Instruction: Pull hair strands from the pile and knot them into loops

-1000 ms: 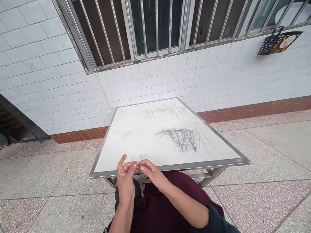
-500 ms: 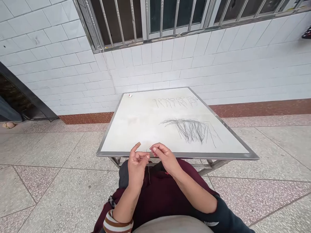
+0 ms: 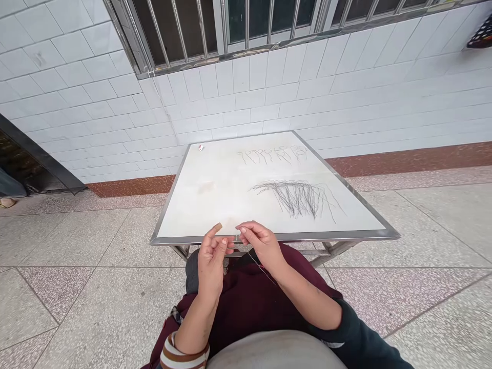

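My right hand (image 3: 266, 248) is closed, thumb and index fingertip pinched together just over the table's near edge. From it a thin, wire-like strand (image 3: 263, 270) slants down and right across the dark red clothing on my lap. The strand's upper end is too fine to make out. Close by on the left, my left hand (image 3: 210, 261) has its fingers apart, with no strand visible in it; a tan covering wraps one raised fingertip. Beyond the hands, a loose pile of dark thin strands (image 3: 302, 199) lies on the white table (image 3: 192, 205). Several looped strands (image 3: 269, 155) form a row farther back.
A small white and red item (image 3: 201, 147) sits at the table's back left corner. Behind stands a white tiled wall (image 3: 215, 113) with a barred window (image 3: 246, 25). The table has a grey metal rim (image 3: 346, 235) and metal legs.
The strand hung straight down below my left hand's pinch; it now slants down from my right hand. My left fingers have loosened. The view has shifted slightly.
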Motion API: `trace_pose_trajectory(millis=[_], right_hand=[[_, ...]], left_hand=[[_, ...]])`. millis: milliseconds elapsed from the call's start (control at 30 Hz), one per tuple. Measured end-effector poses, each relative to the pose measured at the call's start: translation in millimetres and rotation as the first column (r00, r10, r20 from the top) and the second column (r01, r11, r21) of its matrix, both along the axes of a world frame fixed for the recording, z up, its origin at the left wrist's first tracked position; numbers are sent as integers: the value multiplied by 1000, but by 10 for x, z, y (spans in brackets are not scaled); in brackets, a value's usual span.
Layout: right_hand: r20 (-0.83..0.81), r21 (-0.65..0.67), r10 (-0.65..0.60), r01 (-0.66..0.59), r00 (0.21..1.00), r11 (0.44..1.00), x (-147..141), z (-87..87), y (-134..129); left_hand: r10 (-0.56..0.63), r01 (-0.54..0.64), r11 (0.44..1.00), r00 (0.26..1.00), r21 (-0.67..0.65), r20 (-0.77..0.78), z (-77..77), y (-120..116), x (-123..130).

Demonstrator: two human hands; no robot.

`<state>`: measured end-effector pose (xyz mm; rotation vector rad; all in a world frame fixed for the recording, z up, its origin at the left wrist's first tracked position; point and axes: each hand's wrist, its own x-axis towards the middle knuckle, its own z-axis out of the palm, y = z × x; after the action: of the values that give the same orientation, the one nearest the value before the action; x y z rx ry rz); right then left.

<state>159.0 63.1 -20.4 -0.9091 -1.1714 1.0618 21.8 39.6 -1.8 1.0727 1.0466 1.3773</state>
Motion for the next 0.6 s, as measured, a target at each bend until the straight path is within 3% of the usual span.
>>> trace_pose_trajectory(millis=[167, 267, 433, 600], right_hand=[[252, 141, -144, 111, 957, 984, -4, 45, -59], [302, 156, -138, 93, 943, 983, -15, 56, -81], [19, -62, 136, -134, 991, 989, -35, 61, -66], [-212, -107, 182, -208, 960, 972, -60, 52, -46]], left_hand=[[-51, 51, 998, 999, 32, 6, 17, -24, 25], [-31, 30, 999, 999, 42, 29, 4, -24, 43], [-33, 28, 999, 992, 39, 125, -3, -10, 30], [-59, 66, 998, 969, -20, 241, 57, -24, 17]])
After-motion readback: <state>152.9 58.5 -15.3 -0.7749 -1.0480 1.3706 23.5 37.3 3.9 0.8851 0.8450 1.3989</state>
